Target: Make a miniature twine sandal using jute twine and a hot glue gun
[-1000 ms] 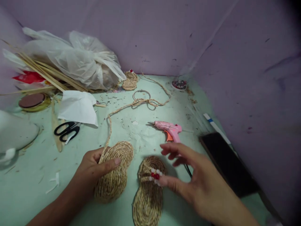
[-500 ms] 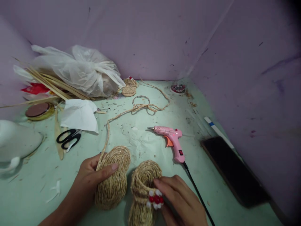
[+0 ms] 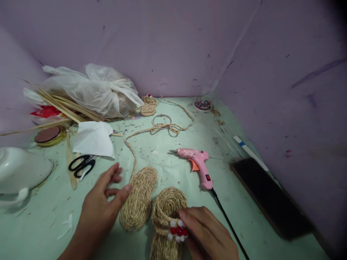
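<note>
A coiled straw-rope sole point(image 3: 139, 198) lies on the green table, a length of twisted rope point(image 3: 132, 155) running from its upper left edge. My left hand point(image 3: 104, 196) is beside it with fingers apart, the thumb tip at the sole's left edge. To the right is a woven straw slipper point(image 3: 168, 206) with a braided strap and a cluster of red and white beads point(image 3: 178, 230). My right hand point(image 3: 210, 231) grips this slipper by its strap next to the beads, the fingertips partly hidden.
Beyond my hands rests a pink glue gun point(image 3: 196, 162), its cord running toward me. A phone point(image 3: 271, 198) lies right. Scissors point(image 3: 82, 166), white paper point(image 3: 93, 139) and a white mug point(image 3: 23, 173) are left. A plastic bag point(image 3: 108, 90) and small slipper point(image 3: 148, 107) stand at the back.
My left hand has let go of the sole and opened, moving slightly left of it. The sole now lies flat on the table. My right hand stays on the slipper.
</note>
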`<action>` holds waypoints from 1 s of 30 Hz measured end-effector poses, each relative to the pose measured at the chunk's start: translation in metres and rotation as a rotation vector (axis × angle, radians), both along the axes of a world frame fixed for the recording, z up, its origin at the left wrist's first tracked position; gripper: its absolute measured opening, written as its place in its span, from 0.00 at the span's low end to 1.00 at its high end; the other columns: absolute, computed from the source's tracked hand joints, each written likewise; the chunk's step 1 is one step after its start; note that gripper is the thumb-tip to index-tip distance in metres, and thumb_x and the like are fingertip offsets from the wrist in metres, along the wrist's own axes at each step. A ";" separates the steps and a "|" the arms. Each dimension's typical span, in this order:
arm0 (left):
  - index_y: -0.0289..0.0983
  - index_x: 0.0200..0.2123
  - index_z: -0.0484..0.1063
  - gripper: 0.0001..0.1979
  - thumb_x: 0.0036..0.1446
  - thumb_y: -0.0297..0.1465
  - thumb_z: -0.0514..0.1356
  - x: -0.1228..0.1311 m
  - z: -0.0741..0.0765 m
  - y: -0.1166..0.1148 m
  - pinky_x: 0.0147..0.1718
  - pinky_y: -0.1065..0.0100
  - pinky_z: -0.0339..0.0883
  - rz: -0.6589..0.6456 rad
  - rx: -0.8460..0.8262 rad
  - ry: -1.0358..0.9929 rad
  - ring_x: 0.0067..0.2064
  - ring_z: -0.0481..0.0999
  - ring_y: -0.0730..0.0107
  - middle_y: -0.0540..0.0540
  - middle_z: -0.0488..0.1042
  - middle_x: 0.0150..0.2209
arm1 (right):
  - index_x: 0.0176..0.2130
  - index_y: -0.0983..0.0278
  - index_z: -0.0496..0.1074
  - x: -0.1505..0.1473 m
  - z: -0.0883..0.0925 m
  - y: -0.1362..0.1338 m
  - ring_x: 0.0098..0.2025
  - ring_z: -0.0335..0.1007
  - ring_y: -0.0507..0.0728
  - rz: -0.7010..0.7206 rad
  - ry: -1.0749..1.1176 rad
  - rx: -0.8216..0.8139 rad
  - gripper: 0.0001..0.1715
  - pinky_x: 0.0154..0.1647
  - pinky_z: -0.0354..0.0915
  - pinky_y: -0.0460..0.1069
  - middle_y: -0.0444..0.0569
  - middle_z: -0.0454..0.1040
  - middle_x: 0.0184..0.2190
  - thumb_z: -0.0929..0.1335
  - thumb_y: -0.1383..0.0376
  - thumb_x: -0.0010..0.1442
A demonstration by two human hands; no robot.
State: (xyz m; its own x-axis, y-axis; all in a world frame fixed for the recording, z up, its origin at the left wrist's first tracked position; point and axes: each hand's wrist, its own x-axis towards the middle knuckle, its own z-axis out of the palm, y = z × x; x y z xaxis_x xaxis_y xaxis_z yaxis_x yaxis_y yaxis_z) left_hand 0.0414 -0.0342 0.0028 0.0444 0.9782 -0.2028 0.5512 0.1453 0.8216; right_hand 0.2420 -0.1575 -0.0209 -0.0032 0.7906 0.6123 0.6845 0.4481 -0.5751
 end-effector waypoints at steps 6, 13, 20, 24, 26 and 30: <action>0.40 0.37 0.75 0.16 0.44 0.40 0.63 0.013 0.022 -0.010 0.40 0.62 0.68 -0.180 0.130 0.078 0.39 0.75 0.56 0.44 0.77 0.38 | 0.54 0.64 0.63 -0.001 -0.002 0.002 0.34 0.74 0.56 0.025 0.004 0.011 0.24 0.30 0.73 0.49 0.54 0.76 0.35 0.62 0.76 0.58; 0.34 0.27 0.77 0.09 0.44 0.34 0.61 0.050 0.035 0.029 0.25 0.71 0.62 -0.557 -0.318 -0.127 0.25 0.70 0.69 0.48 0.75 0.23 | 0.55 0.66 0.64 -0.001 -0.008 0.003 0.37 0.73 0.57 0.044 0.053 0.019 0.29 0.32 0.72 0.49 0.56 0.76 0.38 0.63 0.79 0.54; 0.33 0.25 0.76 0.08 0.40 0.31 0.61 0.063 0.035 0.046 0.21 0.73 0.57 -0.724 -0.480 -0.131 0.20 0.65 0.75 0.51 0.71 0.19 | 0.58 0.65 0.62 -0.001 -0.011 0.006 0.39 0.72 0.58 0.059 0.075 0.014 0.32 0.33 0.72 0.51 0.56 0.76 0.40 0.61 0.79 0.55; 0.33 0.20 0.74 0.06 0.40 0.30 0.60 0.063 0.029 0.047 0.17 0.75 0.55 -0.741 -0.543 -0.131 0.16 0.62 0.78 0.53 0.65 0.14 | 0.58 0.66 0.61 -0.002 -0.013 0.006 0.41 0.71 0.58 0.081 0.079 -0.019 0.33 0.35 0.71 0.52 0.57 0.75 0.42 0.61 0.80 0.54; 0.33 0.19 0.72 0.05 0.39 0.29 0.59 0.062 0.026 0.048 0.15 0.76 0.53 -0.744 -0.553 -0.123 0.15 0.62 0.78 0.53 0.64 0.13 | 0.57 0.67 0.62 -0.002 -0.013 0.007 0.42 0.71 0.58 0.085 0.088 -0.014 0.34 0.35 0.71 0.52 0.57 0.74 0.43 0.61 0.81 0.53; 0.34 0.17 0.72 0.04 0.37 0.27 0.58 0.062 0.026 0.049 0.13 0.77 0.51 -0.719 -0.570 -0.127 0.15 0.63 0.78 0.53 0.64 0.12 | 0.57 0.65 0.63 -0.004 -0.013 0.007 0.42 0.72 0.58 0.081 0.081 -0.011 0.34 0.35 0.72 0.52 0.56 0.75 0.42 0.61 0.81 0.52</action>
State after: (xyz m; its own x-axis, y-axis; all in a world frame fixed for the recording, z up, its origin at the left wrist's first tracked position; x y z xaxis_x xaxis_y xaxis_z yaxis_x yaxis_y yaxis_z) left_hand 0.1031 0.0148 0.0284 0.6568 0.4603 -0.5973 0.5765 0.2041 0.7912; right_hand 0.2385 -0.1501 -0.0338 -0.0184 0.7963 0.6046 0.5973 0.4937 -0.6320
